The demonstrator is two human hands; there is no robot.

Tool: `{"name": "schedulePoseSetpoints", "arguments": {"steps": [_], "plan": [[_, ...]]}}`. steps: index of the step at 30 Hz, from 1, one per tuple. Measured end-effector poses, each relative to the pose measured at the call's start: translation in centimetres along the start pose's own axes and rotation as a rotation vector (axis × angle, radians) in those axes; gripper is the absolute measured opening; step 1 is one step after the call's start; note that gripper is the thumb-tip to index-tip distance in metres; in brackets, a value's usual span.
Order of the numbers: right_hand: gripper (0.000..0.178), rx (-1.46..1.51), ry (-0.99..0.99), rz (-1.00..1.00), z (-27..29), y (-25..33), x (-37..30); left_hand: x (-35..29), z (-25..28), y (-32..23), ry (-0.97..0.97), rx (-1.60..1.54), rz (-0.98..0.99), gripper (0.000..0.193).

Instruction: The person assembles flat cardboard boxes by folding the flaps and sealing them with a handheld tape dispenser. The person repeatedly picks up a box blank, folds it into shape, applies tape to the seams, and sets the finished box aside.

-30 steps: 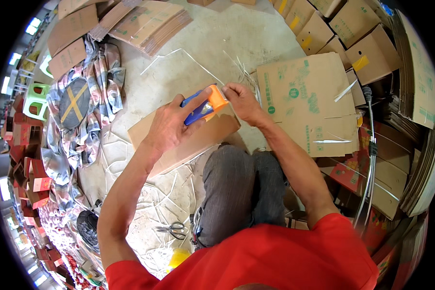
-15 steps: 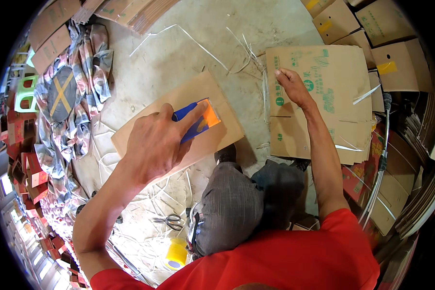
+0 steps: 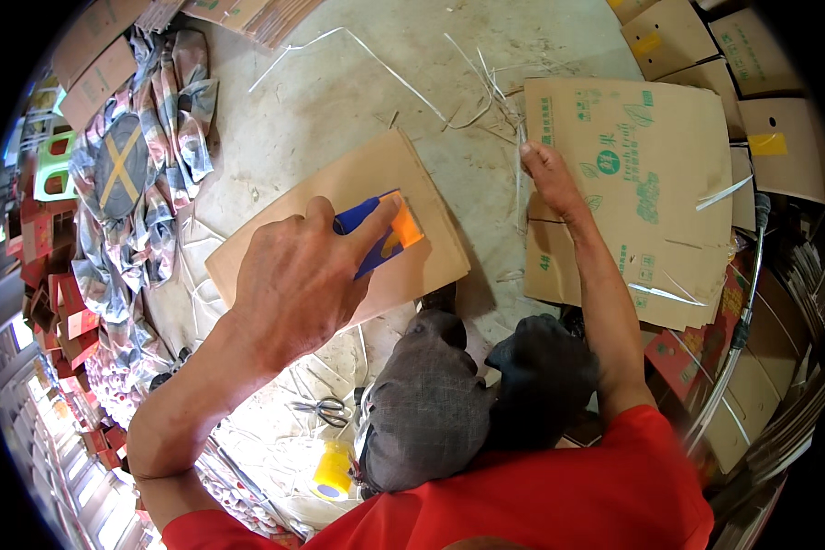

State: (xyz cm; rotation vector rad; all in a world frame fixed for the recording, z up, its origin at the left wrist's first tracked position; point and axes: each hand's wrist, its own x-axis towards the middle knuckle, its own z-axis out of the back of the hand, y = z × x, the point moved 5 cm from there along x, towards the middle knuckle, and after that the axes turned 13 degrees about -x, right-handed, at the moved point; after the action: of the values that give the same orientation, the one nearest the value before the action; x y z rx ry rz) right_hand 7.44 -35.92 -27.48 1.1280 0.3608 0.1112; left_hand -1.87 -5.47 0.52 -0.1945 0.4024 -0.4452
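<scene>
My left hand [image 3: 307, 275] is wrapped round a blue and orange tape dispenser [image 3: 414, 225], its index finger stretched along the top. The dispenser is over a plain brown cardboard carton [image 3: 275, 247]; whether the two touch I cannot tell. Past the left edge of a stack of flattened printed cartons [image 3: 669, 211], on the right, my right hand [image 3: 552, 179] is closed with the thumb uppermost. Its curled fingers are hidden, along with anything they might hold.
Scissors [image 3: 325, 410] and a yellow tape roll [image 3: 332, 470] lie among white strapping scraps left of my knees. A camouflage cloth with a round dark pad [image 3: 116, 170] is at the left. More cartons [image 3: 788, 137] and a metal pole [image 3: 747, 284] stand at the right.
The view has shifted slightly. My right hand has moved a little left relative to the carton stack. My left hand keeps the tape dispenser over the brown carton.
</scene>
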Motion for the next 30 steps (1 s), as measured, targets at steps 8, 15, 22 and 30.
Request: {"name": "schedulePoseSetpoints", "arguments": {"steps": [8, 15, 22, 30], "plan": [[0.034, 0.154, 0.073, -0.071, -10.5, -4.2, -0.3, 1.9, -0.6, -0.4, 0.071, -0.012, 0.041, 0.063], [0.038, 0.081, 0.064, -0.082, -17.1, -3.6, -1.3, 2.4, 0.0, -0.9, 0.104, 0.012, 0.056, 0.067], [0.04, -0.011, -0.318, -0.071, -13.4, -2.4, 1.5, 2.8, -0.1, -0.8, 0.152, 0.045, 0.063, 0.074], [0.075, 0.561, 0.061, 0.436, -14.0, 12.6, 3.9, 2.5, -0.3, -0.7, 0.14, 0.038, 0.061, 0.08]]}}
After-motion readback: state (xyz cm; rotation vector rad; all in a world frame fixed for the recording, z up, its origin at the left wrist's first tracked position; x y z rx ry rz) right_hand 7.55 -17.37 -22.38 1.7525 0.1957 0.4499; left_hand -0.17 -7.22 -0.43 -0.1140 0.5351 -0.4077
